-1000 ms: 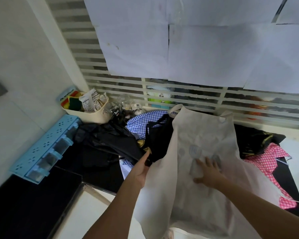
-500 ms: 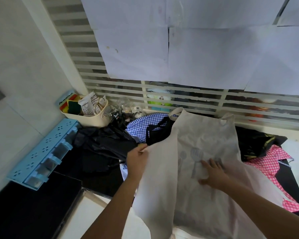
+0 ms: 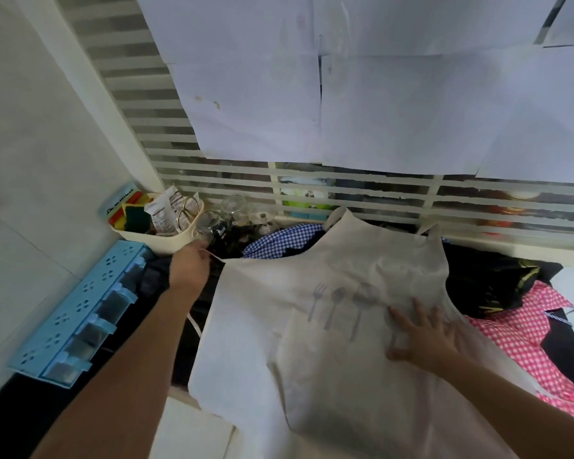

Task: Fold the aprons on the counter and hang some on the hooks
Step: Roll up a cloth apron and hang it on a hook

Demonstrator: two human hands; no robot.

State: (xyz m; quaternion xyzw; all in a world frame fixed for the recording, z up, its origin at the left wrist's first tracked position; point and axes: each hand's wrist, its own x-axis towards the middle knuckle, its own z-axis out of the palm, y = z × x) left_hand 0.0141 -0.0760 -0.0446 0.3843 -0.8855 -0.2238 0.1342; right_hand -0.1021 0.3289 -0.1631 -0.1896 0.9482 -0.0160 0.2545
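My left hand [image 3: 189, 265] pinches the side corner of the cream cutlery-print apron [image 3: 279, 352], which lies spread across the other aprons. My right hand [image 3: 424, 339] presses on it, fingers straight and splayed.

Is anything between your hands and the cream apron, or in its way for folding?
Nothing between: the left hand pinches a corner of the cream apron, and the right hand presses on it. Its top lies over the blue checked apron and black apron.

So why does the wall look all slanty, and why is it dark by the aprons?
Head view: the wide-angle lens leans the wall and stretches the corners; daylight comes through the paper-covered window, backlighting the scene, so the dark aprons lose detail while the cream apron reads clearly.
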